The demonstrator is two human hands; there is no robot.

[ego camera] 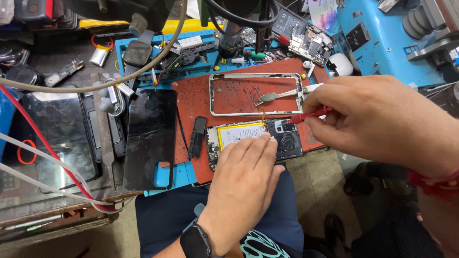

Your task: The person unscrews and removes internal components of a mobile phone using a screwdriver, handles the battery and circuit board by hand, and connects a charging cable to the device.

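Opened smartphone body with a yellow-edged white battery and dark circuit boards [253,139] lies flat on the worn red work mat [201,102], under the fingertips of the left hand [241,184], which presses down on the battery's lower edge with fingers flat and close together, holding nothing. Right hand [377,119] pinches a slim red-handled tool [311,114] between thumb and forefinger; its tip meets the dark board just beyond the left fingertips, near the camera corner. Judgement: the phone body is light, stiff but fragile, with exposed boards and a battery that should not be bent or pierced; best steadied by flat pressure on the battery face or gripped at the side edges, never on the boards. Just past the tool tip, a silver rectangular phone frame [256,76] rests on the mat with metal tweezers [275,96] lying inside it. To the left of the left fingers, a small black oblong part [197,136], then a glossy black screen panel [150,138] overlapping the blue silicone mat [172,174]. Black smartwatch [196,241] on the left wrist.
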